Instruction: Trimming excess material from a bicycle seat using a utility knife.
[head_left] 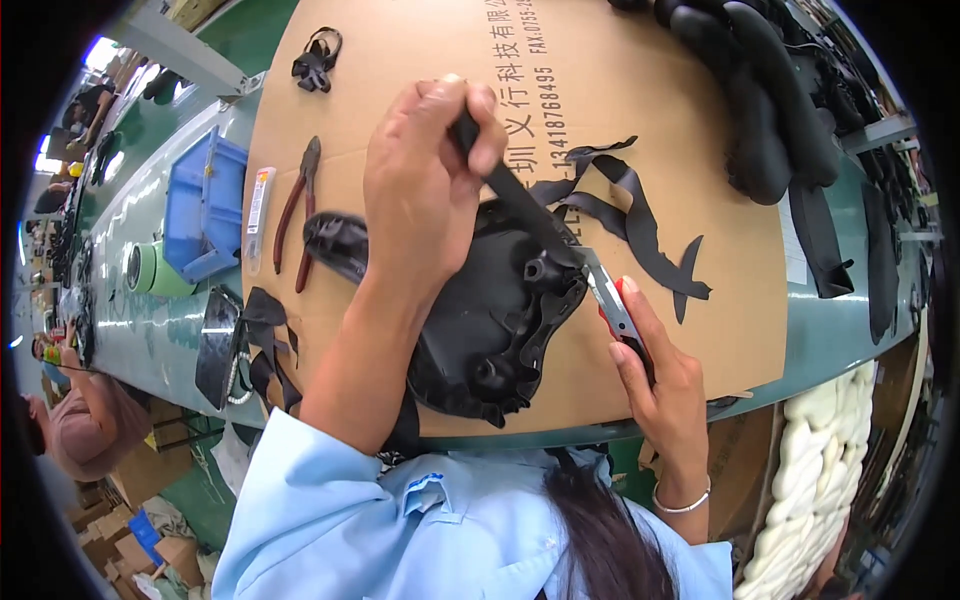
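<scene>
My left hand (422, 190) is raised above the cardboard, its fingers pinched on a black strip (522, 205). The strip stretches down to the edge of a black, glossy, padded-looking piece (465, 335) with a ragged rim and puckered hollows. In my right hand (668, 395) is a utility knife (612, 305) with a silver and red body. Its blade end meets the spot where the strip joins the piece's right edge. Curled black offcuts (640, 215) lie just beyond the knife.
A cardboard sheet (700, 330) covers the green table. Left of the piece are red-handled pliers (288, 225), a clear slim case (259, 220), a blue bin (205, 205), a green roll (150, 270) and black scraps (265, 320). Black padded shapes (755, 120) pile up at far right.
</scene>
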